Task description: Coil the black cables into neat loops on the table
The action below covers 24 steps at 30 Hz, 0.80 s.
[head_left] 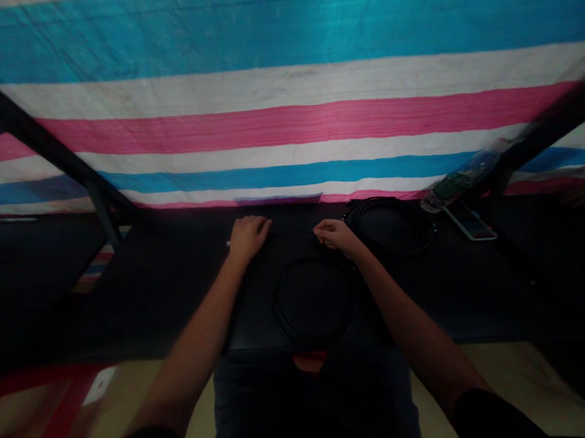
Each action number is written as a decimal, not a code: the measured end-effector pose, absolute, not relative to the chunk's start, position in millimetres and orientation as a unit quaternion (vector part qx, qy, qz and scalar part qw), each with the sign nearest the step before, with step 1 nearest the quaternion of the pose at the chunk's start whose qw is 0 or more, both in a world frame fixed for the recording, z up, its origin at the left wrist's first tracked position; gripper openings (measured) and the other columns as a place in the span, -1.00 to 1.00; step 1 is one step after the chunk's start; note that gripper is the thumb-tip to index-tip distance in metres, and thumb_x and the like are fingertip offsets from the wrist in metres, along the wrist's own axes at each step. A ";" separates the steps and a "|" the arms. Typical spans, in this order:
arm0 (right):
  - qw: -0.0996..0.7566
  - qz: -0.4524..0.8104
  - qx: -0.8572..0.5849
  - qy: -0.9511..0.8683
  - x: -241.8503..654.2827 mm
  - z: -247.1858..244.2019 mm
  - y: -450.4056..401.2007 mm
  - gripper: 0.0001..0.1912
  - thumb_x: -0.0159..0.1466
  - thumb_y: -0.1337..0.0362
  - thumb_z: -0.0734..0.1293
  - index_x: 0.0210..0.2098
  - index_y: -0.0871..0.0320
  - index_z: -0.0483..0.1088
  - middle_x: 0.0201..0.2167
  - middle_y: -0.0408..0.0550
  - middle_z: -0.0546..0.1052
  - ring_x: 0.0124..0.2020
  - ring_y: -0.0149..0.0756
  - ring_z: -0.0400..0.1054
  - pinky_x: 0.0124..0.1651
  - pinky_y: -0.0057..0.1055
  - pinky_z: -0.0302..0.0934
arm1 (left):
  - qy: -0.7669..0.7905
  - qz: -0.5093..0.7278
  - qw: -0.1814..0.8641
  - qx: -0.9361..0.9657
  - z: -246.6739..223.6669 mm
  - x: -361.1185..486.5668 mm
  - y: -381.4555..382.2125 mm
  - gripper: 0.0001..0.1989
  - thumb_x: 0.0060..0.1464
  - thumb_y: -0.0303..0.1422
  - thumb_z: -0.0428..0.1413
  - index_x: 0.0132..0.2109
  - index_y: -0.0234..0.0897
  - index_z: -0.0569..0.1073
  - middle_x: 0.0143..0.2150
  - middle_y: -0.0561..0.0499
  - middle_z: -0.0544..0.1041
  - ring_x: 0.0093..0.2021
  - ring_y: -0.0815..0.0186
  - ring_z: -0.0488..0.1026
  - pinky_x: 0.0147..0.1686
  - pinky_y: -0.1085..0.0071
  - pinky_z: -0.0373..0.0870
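A coiled black cable (277,300) lies on the dark table near its front edge, between my forearms. Beyond the coil, my left hand (250,236) rests palm down, fingers bent toward the right; a small white tip shows at its left side. My right hand (334,235) is closed in a pinch on a thin black cable (292,232), which runs between the two hands. Whether my left fingers grip the cable is hidden. Just right of my right hand sits a second, thicker coil of black cable (369,240).
Behind the second coil a clear plastic bottle (463,179) leans at the back right, beside a phone (472,224) on the table (153,302). Black frame bars (41,140) slope at both sides. A striped sheet (286,126) hangs behind. Something red (61,422) stands below, at left.
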State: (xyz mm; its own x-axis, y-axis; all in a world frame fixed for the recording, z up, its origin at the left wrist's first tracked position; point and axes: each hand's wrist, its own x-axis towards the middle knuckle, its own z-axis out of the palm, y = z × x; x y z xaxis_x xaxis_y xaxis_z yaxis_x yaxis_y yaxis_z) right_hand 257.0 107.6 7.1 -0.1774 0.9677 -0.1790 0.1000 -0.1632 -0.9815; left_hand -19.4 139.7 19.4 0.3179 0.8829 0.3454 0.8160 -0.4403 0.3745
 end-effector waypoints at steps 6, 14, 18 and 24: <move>0.415 0.577 -0.475 -0.519 239.2 7.8 100.9 -0.70 0.11 0.12 0.45 -0.36 0.18 0.34 -0.62 -0.26 0.37 -0.72 -0.62 -0.01 -0.68 -0.58 -0.22 | 0.408 0.308 0.230 0.828 12.2 38.2 114.4 -0.65 0.33 -0.18 -0.06 -0.16 -0.31 0.53 -0.26 -0.08 0.56 -0.25 0.26 0.45 -0.21 0.37 0.28; 0.215 0.756 -0.363 -0.501 273.3 20.7 101.5 -0.59 0.12 0.23 0.49 -0.07 0.26 0.49 -0.64 -0.30 0.31 -0.72 -0.64 -0.05 -0.71 -0.61 -0.29 | 0.470 0.293 0.326 0.766 16.1 -18.8 144.1 -0.40 0.12 0.00 0.11 -0.65 -0.24 0.06 -0.67 0.16 0.02 -0.60 0.45 -0.02 -0.54 0.40 -0.10; 0.205 0.756 -0.367 -0.502 280.6 20.4 101.6 -0.58 0.15 0.24 0.46 -0.03 0.29 0.49 -0.62 -0.26 0.37 -0.73 -0.65 -0.04 -0.74 -0.61 -0.29 | 0.518 0.254 0.284 0.766 14.7 -45.5 155.9 -0.43 0.13 -0.01 0.08 -0.66 -0.24 0.12 -0.68 0.14 0.07 -0.61 0.43 0.02 -0.54 0.39 -0.08; 0.260 0.719 -0.406 -0.500 265.4 14.3 100.8 -0.70 0.11 0.24 0.46 -0.20 0.25 0.46 -0.59 -0.21 0.42 -0.74 -0.63 0.02 -0.77 -0.62 -0.23 | 0.472 0.258 0.214 0.816 14.9 -19.5 136.5 -0.45 0.21 -0.04 0.02 -0.63 -0.25 0.20 -0.66 0.11 0.17 -0.59 0.41 0.13 -0.51 0.39 -0.03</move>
State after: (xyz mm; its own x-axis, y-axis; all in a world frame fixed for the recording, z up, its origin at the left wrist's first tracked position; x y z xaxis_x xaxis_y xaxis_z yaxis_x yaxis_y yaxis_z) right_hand 265.4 100.8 14.3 -0.5347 0.7806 -0.3236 0.0315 -0.3643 -0.9308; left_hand -19.5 136.5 14.9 0.4220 0.8798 0.2190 0.6585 -0.4635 0.5930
